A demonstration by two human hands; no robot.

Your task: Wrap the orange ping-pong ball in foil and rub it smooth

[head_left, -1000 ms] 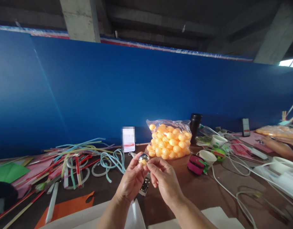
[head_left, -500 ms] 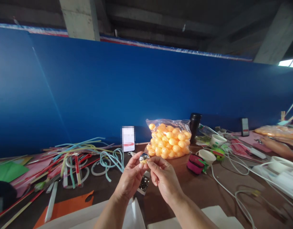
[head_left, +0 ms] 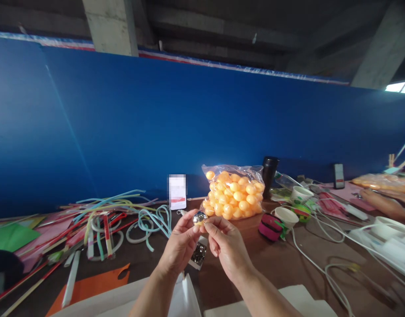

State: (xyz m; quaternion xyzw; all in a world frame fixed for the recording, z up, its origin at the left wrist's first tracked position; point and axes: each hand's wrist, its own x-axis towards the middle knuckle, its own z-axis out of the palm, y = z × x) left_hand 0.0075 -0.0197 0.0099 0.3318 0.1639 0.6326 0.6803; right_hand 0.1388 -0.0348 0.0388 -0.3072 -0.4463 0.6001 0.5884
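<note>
Over the table, my left hand (head_left: 179, 242) is closed, thumb and fingers gripping a shiny silver ball (head_left: 200, 217) with a yellowish underside. From the other side, my right hand (head_left: 227, 246) pinches at the ball's lower right edge. Whether a smaller piece is between its fingertips is too small to tell. Below and behind the hands is a small open box (head_left: 199, 255) of shiny metallic pieces, partly covered by my left hand. A clear bag of orange balls (head_left: 233, 193) stands just beyond the hands.
Left lie tangled coloured tubes and strips (head_left: 103, 215) and orange paper (head_left: 90, 286). A phone (head_left: 178, 192) leans on the blue wall. Right are a black bottle (head_left: 270, 176), pink pouch (head_left: 269, 227), paper cup (head_left: 286, 216) and white cables (head_left: 308, 259). Another person's hands (head_left: 384, 204) work far right.
Both hands hold nearly the same place around the silver ball. Only very slight finger movement shows.
</note>
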